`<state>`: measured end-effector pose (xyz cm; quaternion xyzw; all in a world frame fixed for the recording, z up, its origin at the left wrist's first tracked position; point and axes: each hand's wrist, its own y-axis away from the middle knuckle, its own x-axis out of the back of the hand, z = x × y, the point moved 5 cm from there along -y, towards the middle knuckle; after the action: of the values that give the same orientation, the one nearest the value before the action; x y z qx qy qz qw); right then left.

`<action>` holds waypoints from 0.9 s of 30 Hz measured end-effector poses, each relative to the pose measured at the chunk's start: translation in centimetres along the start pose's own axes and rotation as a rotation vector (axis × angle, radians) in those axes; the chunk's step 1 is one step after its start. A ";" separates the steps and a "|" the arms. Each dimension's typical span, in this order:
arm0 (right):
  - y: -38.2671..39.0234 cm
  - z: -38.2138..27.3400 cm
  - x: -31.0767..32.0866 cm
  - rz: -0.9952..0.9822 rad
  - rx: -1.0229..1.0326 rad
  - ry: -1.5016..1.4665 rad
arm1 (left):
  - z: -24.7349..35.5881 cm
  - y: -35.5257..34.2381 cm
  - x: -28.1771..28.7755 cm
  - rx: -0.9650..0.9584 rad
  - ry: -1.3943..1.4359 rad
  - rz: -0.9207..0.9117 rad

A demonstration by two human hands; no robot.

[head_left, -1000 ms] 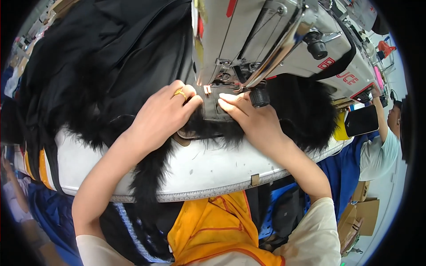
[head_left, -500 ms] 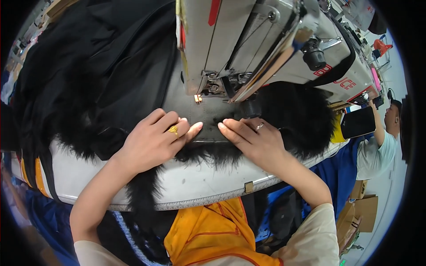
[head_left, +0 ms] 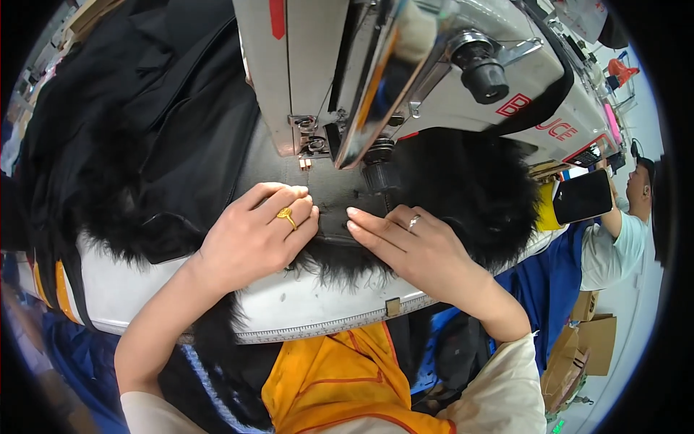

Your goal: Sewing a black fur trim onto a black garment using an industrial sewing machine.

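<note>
A black garment (head_left: 278, 173) with a smooth leather-like panel lies beneath the needle area of a white sewing machine (head_left: 267, 79). Black fur trim (head_left: 340, 264) runs along the panel's near edge. My left hand (head_left: 253, 230), with a yellow ring, rests flat on the panel just in front of the presser foot (head_left: 311, 145), fingers slightly bent. To its right, my right hand (head_left: 426, 253), wearing a silver ring, lies with fingers stretched over the panel and fur. A small gap of panel with a stitched line shows between the fingertips. Neither hand grips anything visible.
A measuring tape strip (head_left: 325, 329) follows the near edge of the white table (head_left: 289, 300). More fur (head_left: 470, 188) bunches under the machine arm at right. A dark phone-like slab (head_left: 583, 197) stands farther right, near another person (head_left: 614, 253). Cardboard boxes (head_left: 593, 347) are at lower right.
The machine head now appears farther left in the picture. My left fingers have drawn closer together, and the forefinger no longer reaches out toward the right hand. Both hands stay on the panel.
</note>
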<state>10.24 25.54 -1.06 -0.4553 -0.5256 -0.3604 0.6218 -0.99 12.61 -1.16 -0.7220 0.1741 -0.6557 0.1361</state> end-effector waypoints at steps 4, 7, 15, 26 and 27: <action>0.2 0.4 -0.1 0.021 -0.042 -0.033 | -0.2 0.3 0.0 0.020 0.035 0.000; -0.2 1.2 -0.1 0.113 -0.066 -0.177 | 0.1 -0.5 -0.3 0.110 0.021 -0.083; -0.7 2.0 2.4 0.287 -0.209 -0.276 | -3.0 -0.6 -1.4 0.487 0.906 -0.136; -2.5 -6.2 -1.2 0.102 0.076 0.038 | -4.4 0.7 -1.9 0.824 1.111 -0.307; -2.8 -6.1 -1.4 0.152 0.054 0.044 | -4.3 0.8 -1.8 0.849 1.108 -0.376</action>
<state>9.34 18.78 -2.08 -0.4688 -0.4852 -0.3078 0.6709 -5.51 12.83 -2.66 -0.1861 -0.1793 -0.9488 0.1817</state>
